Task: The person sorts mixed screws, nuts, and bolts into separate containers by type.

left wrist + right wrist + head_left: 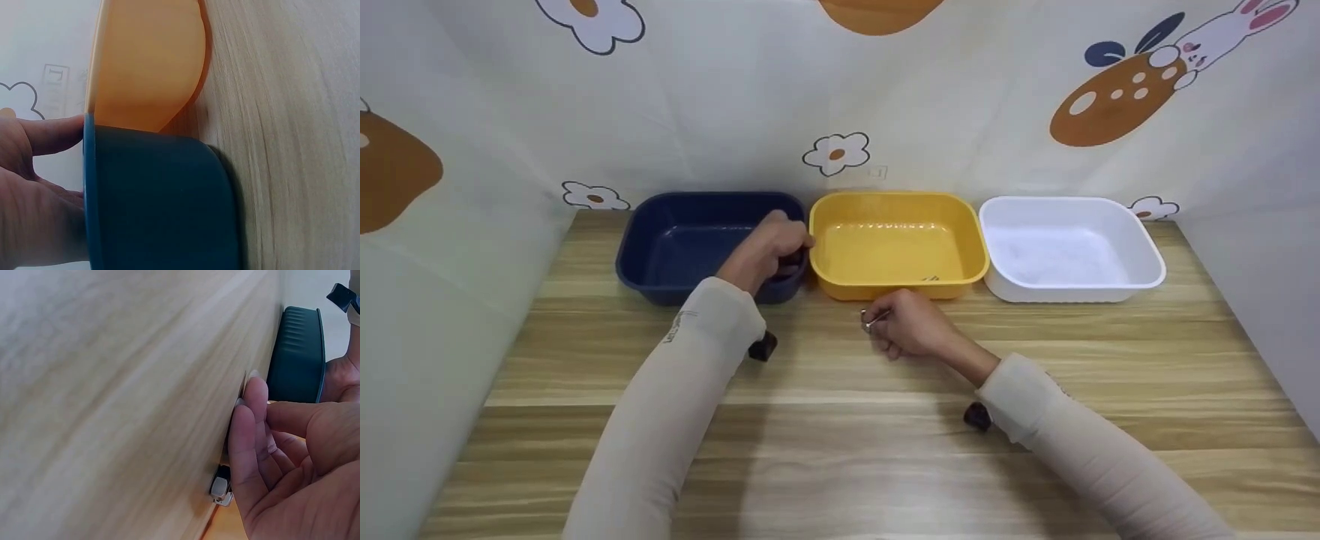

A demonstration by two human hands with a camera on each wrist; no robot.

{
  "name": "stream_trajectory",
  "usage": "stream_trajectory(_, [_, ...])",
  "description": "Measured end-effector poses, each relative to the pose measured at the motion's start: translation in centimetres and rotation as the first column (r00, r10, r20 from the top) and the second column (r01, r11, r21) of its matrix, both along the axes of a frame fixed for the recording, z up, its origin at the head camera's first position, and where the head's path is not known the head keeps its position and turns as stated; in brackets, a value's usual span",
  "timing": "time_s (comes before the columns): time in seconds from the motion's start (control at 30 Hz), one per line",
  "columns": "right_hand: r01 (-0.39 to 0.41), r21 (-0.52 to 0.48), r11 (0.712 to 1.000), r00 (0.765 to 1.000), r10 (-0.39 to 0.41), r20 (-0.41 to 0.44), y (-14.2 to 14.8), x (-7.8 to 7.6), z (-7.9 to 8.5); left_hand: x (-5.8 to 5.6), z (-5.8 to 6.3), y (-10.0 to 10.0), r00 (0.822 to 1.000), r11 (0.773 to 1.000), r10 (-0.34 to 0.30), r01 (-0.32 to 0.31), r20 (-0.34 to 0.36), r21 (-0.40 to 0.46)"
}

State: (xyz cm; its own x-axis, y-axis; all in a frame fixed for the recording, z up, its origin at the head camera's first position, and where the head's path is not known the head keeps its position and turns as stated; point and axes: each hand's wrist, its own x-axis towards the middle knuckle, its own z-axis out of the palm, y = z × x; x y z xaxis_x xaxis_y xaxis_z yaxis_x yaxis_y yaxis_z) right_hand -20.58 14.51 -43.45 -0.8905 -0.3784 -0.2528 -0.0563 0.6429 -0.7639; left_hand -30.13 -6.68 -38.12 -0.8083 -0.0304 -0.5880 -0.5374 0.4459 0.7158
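Observation:
My left hand (769,244) reaches over the right end of the dark blue basin (634,259). Its thumb (59,135) lies at the basin's rim, while the other fingers go down behind the wall, where their tips are hidden. I cannot tell whether they hold anything. Just in front of the yellow basin (900,285), low over the table, my right hand (911,322) pinches a small silver metal piece (875,321) with curled fingers. One end of that metal piece (220,488) shows beyond the fingers in the right wrist view.
A white basin (1076,286) stands to the right of the yellow one, so three basins line the back of the wood-grain table (840,450). Small metallic bits (931,278) lie inside the yellow basin. Behind the basins hangs a patterned cloth (945,97).

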Motion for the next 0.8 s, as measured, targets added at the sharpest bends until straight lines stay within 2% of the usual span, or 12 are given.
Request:
stream_trajectory(0.5, [-0.083,0.013,0.996,0.996,0.084,-0.040,0.12,-0.03,0.12,0.26,0.06,-0.07,1.000,1.000,-0.007,0.007,-0.003,0.028])
stream_trajectory(0.8, [-0.083,0.004,0.997,0.996,0.083,-0.011,0.01,-0.02,1.00,0.14,0.22,-0.03,1.000,1.000,-0.007,0.007,0.001,0.020])
